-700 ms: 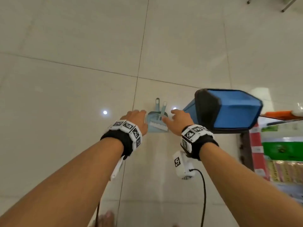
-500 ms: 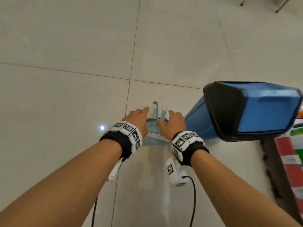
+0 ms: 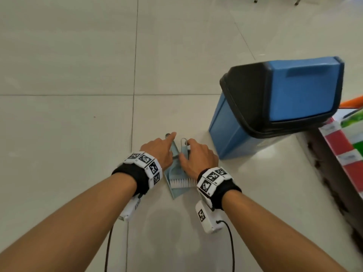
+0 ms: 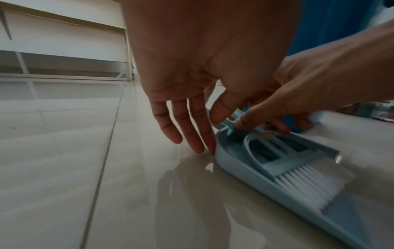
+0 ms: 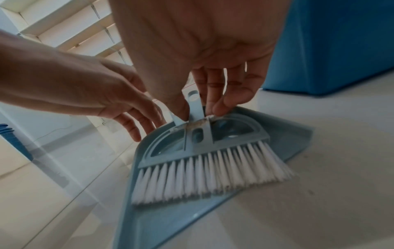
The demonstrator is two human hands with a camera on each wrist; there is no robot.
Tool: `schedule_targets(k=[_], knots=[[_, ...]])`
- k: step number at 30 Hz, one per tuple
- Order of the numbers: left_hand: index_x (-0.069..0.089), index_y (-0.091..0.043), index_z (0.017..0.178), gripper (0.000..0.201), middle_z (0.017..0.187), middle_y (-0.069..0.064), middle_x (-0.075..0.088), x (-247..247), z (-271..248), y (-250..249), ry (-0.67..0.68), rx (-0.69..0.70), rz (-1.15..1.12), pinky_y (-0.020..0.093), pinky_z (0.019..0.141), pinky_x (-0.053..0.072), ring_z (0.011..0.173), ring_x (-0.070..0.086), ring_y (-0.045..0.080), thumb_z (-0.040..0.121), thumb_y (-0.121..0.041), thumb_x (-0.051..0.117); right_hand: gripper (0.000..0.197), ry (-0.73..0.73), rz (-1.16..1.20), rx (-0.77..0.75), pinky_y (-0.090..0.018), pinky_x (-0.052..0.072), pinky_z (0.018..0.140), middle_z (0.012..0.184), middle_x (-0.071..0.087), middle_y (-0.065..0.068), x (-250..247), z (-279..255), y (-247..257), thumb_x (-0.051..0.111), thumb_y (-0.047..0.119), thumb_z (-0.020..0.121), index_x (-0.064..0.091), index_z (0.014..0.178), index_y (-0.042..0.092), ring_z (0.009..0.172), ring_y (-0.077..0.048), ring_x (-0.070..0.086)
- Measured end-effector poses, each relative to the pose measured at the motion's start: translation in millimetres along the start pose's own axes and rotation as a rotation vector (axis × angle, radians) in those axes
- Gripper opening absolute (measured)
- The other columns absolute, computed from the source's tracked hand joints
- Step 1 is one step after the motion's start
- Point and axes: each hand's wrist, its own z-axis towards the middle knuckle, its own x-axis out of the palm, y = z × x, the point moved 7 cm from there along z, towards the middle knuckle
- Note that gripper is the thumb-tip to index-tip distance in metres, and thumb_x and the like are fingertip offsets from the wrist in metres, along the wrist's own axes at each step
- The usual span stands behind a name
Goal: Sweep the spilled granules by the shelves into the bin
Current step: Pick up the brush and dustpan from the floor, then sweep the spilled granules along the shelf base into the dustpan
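- A small pale-blue dustpan (image 3: 177,191) lies flat on the tiled floor (image 3: 68,134), its open lip toward the near side and its handle pointing far.
- A matching hand brush (image 5: 204,143) with white bristles (image 5: 209,175) rests inside the dustpan, bristles toward the near lip, its handle (image 5: 195,104) lying alongside the dustpan's handle.
- The right hand (image 3: 198,157) has its grip on the brush handle: in the right wrist view the thumb and fingertips (image 5: 221,106) pinch the handle just above the brush head.
- The left hand (image 3: 159,152) reaches down at the left side of the dustpan with its fingers (image 4: 192,134) straight and spread; their tips touch or nearly touch the dustpan's left wall and the floor, and the index finger extends along the dustpan's handle in the head view. It grips nothing.
- The blue bin (image 3: 275,107) with a black swing-lid frame stands on the floor just to the right of and beyond the dustpan, apart from both hands.
- Greyish dust clings to the brush head where the handle joins it and to the bristle tips; the spilled granules themselves cannot be made out in any view.
- Stocked shelves (image 3: 349,150) with red price strips run along the right edge of the head view; pale empty shelving (image 4: 64,50) stands beyond on the left in the wrist views.
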Motion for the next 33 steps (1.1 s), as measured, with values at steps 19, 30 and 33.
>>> schedule_targets(k=[19,30,33], knots=[[0.061,-0.025,0.111,0.045,0.096,0.004,0.060,11.6,-32.0,-74.1,0.163,0.260,0.245,0.028,0.069,0.041,0.094,0.064,0.030,0.080,-0.056,0.068,0.033,0.319,0.232,0.160,-0.029,0.061,0.058,0.069,0.074,-0.010,-90.4,-77.2,-93.2,0.072,0.037,0.086,0.072,0.080,0.004,0.058,-0.018,0.072],[0.044,-0.020,0.126,0.040,0.117,0.013,0.062,50.3,-65.5,-183.7,0.175,0.305,0.166,0.033,0.077,0.044,0.102,0.063,0.033,0.095,-0.045,0.046,0.032,0.075,0.032,0.158,-0.037,0.057,0.074,0.083,0.072,-0.005,-204.9,-165.4,-187.2,0.046,0.020,0.096,0.076,0.099,0.009,0.076,-0.022,0.066],[0.044,-0.021,0.128,0.041,0.120,0.011,0.063,41.9,-68.6,-212.8,0.166,0.288,0.107,0.031,0.077,0.043,0.103,0.063,0.032,0.095,-0.044,0.048,0.036,-0.024,0.078,0.163,-0.025,0.044,0.066,0.096,0.067,-0.006,-218.3,-174.0,-212.0,0.039,0.018,0.101,0.067,0.123,0.010,0.082,-0.018,0.059]])
